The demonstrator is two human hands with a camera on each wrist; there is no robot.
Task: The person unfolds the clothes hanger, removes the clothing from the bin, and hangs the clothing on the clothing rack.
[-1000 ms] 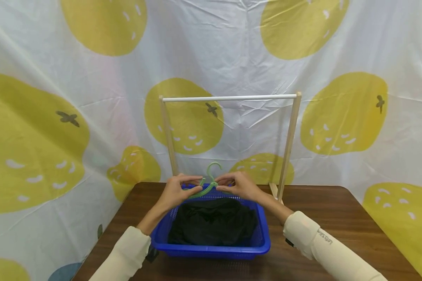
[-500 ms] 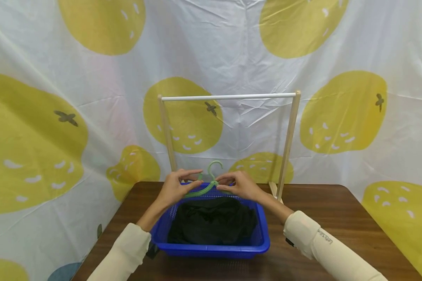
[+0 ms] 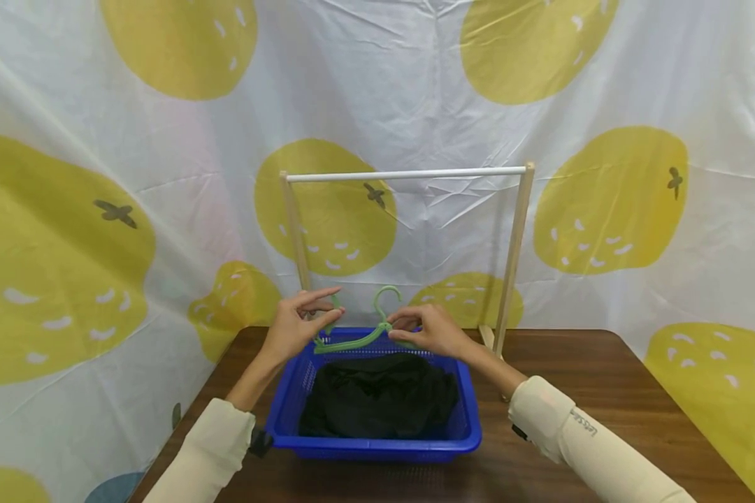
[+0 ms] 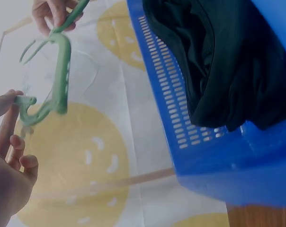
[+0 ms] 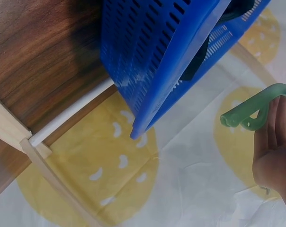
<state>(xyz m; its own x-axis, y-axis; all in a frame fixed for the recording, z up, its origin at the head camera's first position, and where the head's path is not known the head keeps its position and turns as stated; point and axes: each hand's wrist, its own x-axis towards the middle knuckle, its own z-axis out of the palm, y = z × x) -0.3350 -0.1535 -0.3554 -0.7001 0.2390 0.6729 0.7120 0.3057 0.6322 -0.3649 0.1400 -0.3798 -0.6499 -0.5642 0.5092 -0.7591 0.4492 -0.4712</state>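
A green hanger [image 3: 352,344] is held up in the air by two hands, close to the back edge of the blue basket [image 3: 384,444]. It cannot be told if the hanger is over that edge or just past it. The middle of the hanger, right under its hook, is pinched by the right hand [image 3: 433,330], at the back of the basket. A thin part at the hanger's left end is pinched by the left hand [image 3: 292,325], near the basket's back left corner. A black cloth [image 3: 380,395] is bunched up inside the basket. The basket is set on a brown table [image 3: 560,398]. Behind the basket, a wooden rack [image 3: 514,258] with a white bar [image 3: 409,175] is seen. Farther behind the basket, a white sheet [image 3: 465,133] with big yellow shapes is hung.
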